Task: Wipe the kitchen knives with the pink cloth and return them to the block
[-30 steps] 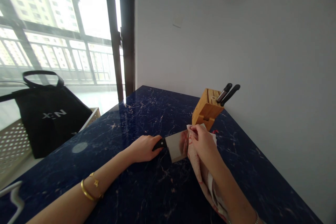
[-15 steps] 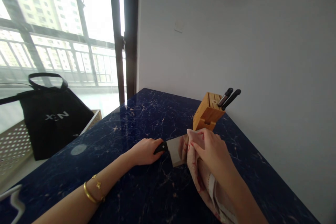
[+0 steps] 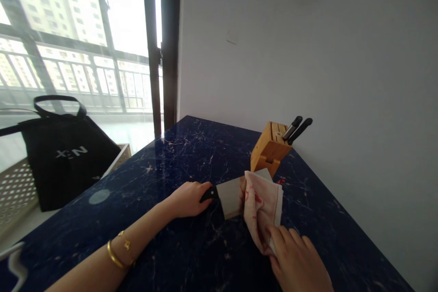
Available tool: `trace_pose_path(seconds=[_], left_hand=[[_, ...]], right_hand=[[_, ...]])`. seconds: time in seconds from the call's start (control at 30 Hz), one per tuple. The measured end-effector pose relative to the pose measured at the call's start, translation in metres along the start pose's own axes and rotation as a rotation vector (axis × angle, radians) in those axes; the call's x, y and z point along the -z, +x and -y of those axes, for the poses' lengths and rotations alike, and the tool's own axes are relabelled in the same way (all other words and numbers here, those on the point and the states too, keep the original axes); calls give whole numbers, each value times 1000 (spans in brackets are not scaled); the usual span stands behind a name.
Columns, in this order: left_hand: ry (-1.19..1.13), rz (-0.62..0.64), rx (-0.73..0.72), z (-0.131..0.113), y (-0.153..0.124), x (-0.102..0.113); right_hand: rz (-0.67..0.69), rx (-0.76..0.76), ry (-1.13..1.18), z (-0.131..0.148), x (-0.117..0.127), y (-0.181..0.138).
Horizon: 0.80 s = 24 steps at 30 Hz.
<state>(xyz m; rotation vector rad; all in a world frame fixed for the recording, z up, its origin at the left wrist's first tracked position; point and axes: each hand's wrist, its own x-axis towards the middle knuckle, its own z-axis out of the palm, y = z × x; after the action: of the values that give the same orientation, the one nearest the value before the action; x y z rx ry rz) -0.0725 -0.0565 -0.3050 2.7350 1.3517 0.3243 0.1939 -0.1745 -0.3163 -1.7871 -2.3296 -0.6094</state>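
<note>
My left hand (image 3: 190, 198) is closed round the black handle of a cleaver (image 3: 230, 195), whose wide metal blade points right, just above or on the dark blue tabletop. A pale cloth (image 3: 262, 205) with red markings lies draped over the middle of the blade; the blade's far corner shows behind it. My right hand (image 3: 296, 255) pinches the cloth's lower edge, at the near right of the blade. Right behind the cleaver stands a wooden knife block (image 3: 270, 148) with two black-handled tools in its slots.
The blue marbled table (image 3: 164, 237) meets a grey wall (image 3: 308, 54) behind and to the right. A black bag (image 3: 71, 159) lies over a perforated light-coloured basket (image 3: 17, 191) at the left, before a large window. A pale curved object (image 3: 17, 267) sits at the lower left edge.
My right hand has moved from the cloth's top on the blade down toward me, and now grips its lower edge. The cloth is spread wider over the blade. My left hand has stayed put.
</note>
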Motion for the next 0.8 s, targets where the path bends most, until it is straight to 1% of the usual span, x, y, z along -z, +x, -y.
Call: trace_pose_path(seconds=[0.13,0.27,0.5,0.6,0.73,0.77,0.8], left_hand=[[-5,-14,-4,0,0,-1],[12,-30,26,1,2,-2],[24,-47,66,1,3,-3],[28,-50,66,2,3,-3],[26,-48,65,3,4,-3],[22,-46,64,3,4,-3],[20,-45,63,3,4,-4]], right_hand=[[-5,-20,-72,-6,-2,10],[41,-37,-122,-17,-5,24],[99,-86,-108,-27,-10,46],[129,-93,-105,-25,-1,48],[192,-70,-54,-17,26,53],[197,-62,-17,-13,33,58],[174,-77,24,-7,37,64]])
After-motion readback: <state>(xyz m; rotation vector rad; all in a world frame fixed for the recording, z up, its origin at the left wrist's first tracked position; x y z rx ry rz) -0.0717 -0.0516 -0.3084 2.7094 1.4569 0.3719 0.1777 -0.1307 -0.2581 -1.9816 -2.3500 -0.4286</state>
